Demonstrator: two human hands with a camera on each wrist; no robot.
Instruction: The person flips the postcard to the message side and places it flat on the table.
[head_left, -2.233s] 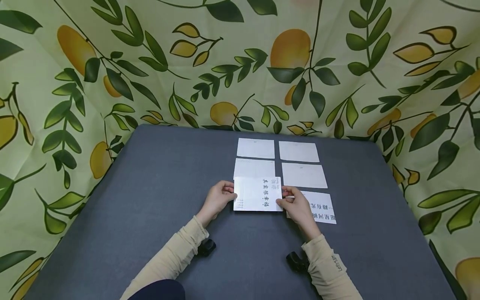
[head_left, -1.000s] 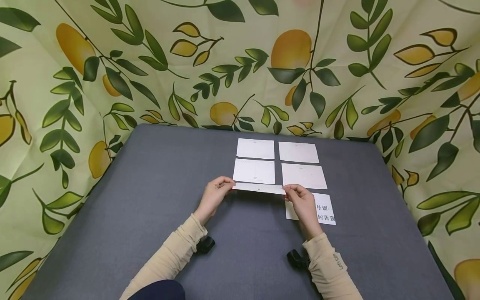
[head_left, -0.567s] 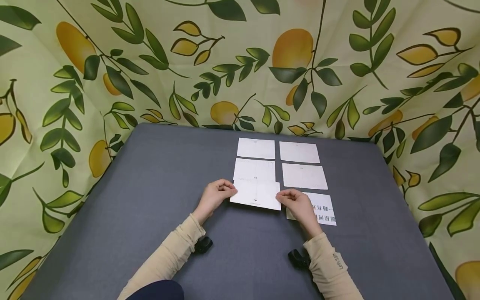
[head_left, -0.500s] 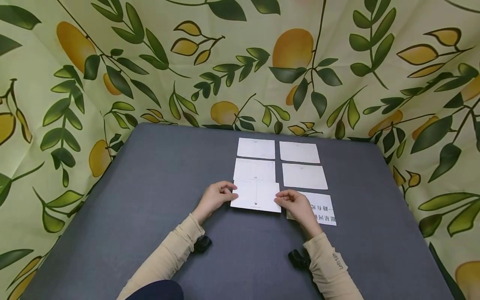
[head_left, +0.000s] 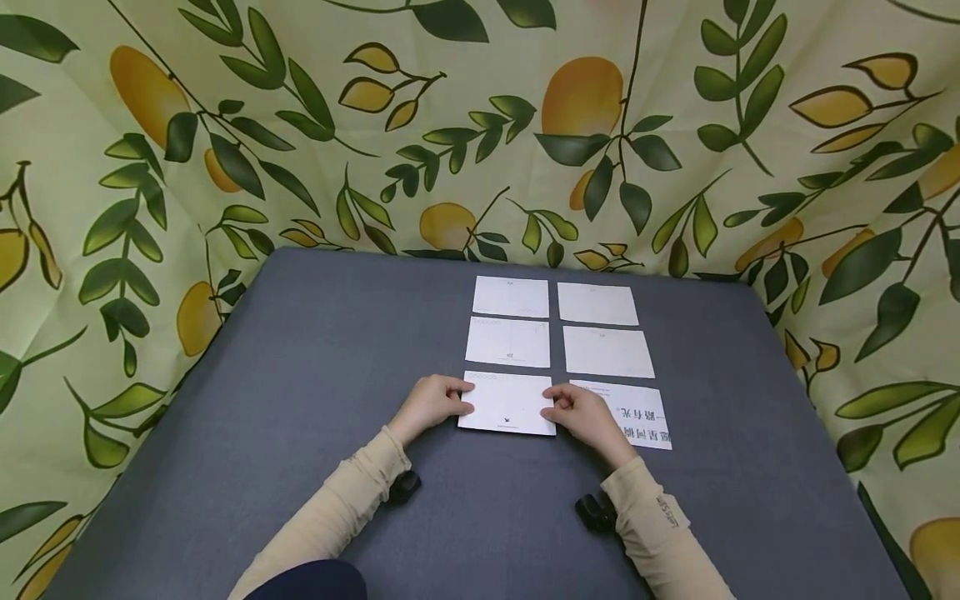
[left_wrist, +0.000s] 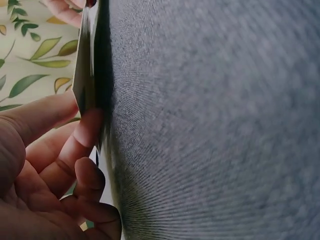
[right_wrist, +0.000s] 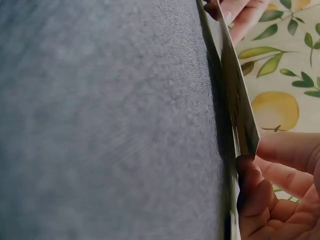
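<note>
A white postcard (head_left: 506, 403) lies face down between my hands in the head view, a small mark near its front edge. My left hand (head_left: 430, 408) pinches its left edge between thumb and fingers, and my right hand (head_left: 591, 419) pinches the right edge. In the left wrist view the card (left_wrist: 84, 70) stands slightly off the cloth, with the left thumb (left_wrist: 47, 115) on its top side. From the right wrist the card's underside (right_wrist: 240, 110) is partly seen, the right thumb (right_wrist: 287, 149) at its corner.
Blank-backed cards lie behind in two columns, such as the near left one (head_left: 508, 342) and near right one (head_left: 609, 352). A card with printed characters (head_left: 648, 412) sits partly under my right hand. Grey cloth (head_left: 337, 333) covers the table; a leaf-patterned curtain (head_left: 480, 125) hangs behind.
Both hands have flipped the postcard from its printed side to its blank side, then drawn it toward me, off the card behind it, and lowered it near the cloth.
</note>
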